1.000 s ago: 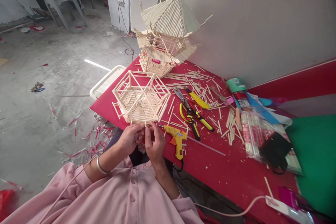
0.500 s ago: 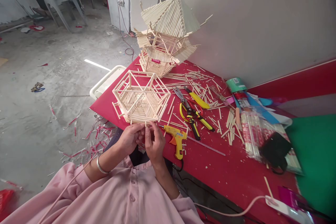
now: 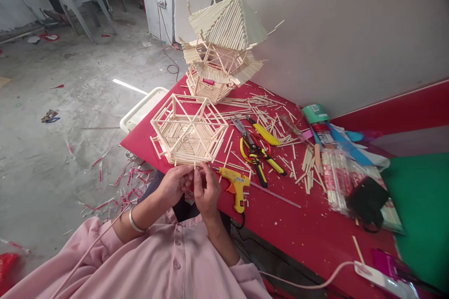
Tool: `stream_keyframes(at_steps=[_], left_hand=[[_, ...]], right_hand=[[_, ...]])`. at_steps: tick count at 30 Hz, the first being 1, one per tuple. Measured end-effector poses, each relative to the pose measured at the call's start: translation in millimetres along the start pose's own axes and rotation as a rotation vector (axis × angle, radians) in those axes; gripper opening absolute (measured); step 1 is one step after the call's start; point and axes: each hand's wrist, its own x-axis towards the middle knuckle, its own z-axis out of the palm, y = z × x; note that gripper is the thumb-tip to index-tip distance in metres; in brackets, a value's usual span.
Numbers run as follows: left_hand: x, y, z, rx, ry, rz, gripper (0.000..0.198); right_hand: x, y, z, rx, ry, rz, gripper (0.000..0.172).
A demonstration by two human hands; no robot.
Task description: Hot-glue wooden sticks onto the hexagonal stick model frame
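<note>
- The left hand [image 3: 175,186] and right hand [image 3: 207,191] meet at the near edge of a pale, six-sided wooden-stick frame [image 3: 189,139], fingers bent inward.
- The fingertips hide one another, so I cannot tell whether either hand is closed on a short stick or only touching the rim.
- Both hands keep the same pose and place as half a second ago; the frame stays put too, at the near left of the red tabletop [image 3: 270,219].
- Just right of the right hand lies a yellow plastic glue gun [image 3: 235,184], unmoved.
- A tiered pale-stick pagoda [image 3: 226,32] stands beyond the frame, likewise unchanged.
</note>
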Motion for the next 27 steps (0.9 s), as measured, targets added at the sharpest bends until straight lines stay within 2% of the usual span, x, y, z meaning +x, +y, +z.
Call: stream_keyframes(at_steps=[27], left_hand=[[-0.3, 1.3, 0.8, -0.021, -0.003, -0.021, 0.034]], right_hand=[[0.3, -0.2, -0.7, 0.029, 0.002, -0.016, 0.029]])
